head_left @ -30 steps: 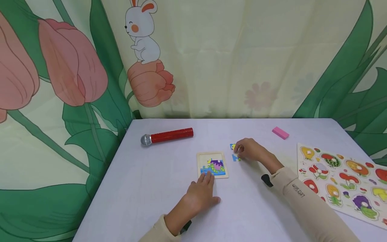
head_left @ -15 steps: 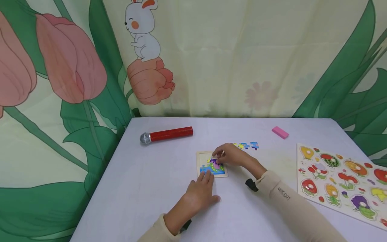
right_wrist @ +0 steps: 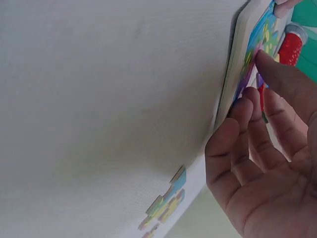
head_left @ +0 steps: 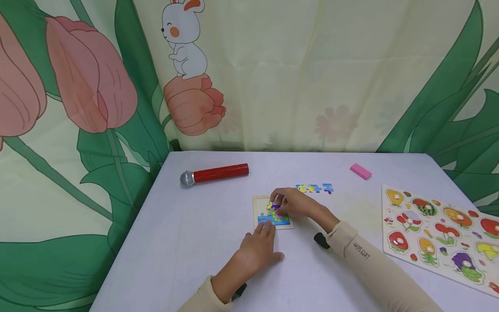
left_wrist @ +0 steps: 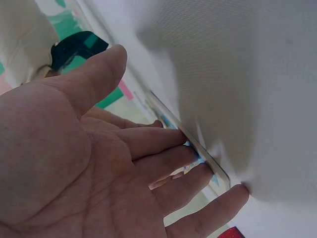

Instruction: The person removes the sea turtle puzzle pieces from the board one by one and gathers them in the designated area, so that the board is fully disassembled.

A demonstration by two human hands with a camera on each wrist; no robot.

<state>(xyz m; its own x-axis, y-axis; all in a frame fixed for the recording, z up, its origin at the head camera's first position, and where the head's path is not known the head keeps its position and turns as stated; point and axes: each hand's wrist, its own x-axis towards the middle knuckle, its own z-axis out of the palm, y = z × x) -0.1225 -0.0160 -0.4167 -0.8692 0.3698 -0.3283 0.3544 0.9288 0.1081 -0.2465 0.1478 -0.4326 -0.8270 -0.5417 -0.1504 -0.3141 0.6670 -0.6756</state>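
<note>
A small wooden jigsaw puzzle (head_left: 255, 212) lies in its tray on the table, its lower part filled with blue, green and purple pieces. My left hand (head_left: 257, 249) stretches its fingers to the tray's near edge; in the left wrist view, the fingertips (left_wrist: 205, 171) touch that edge. Over the upper right of the tray, my right hand (head_left: 294, 203) pinches a puzzle piece (right_wrist: 260, 81) between thumb and fingers, close on the filled part. Most of this piece is hidden by the fingers. Just beyond the right hand, several loose puzzle pieces (head_left: 313, 188) lie in a row.
A red microphone (head_left: 220, 173) lies at the back left. A pink block (head_left: 361, 171) sits at the back right. On the right side lies a large fruit-and-vegetable peg board (head_left: 413, 225). A printed curtain (head_left: 273, 86) hangs behind the table.
My right hand has moved left from the loose pieces to the tray, taking one piece along, and has shifted slightly there. The row of pieces has come into sight. My left hand stays put.
</note>
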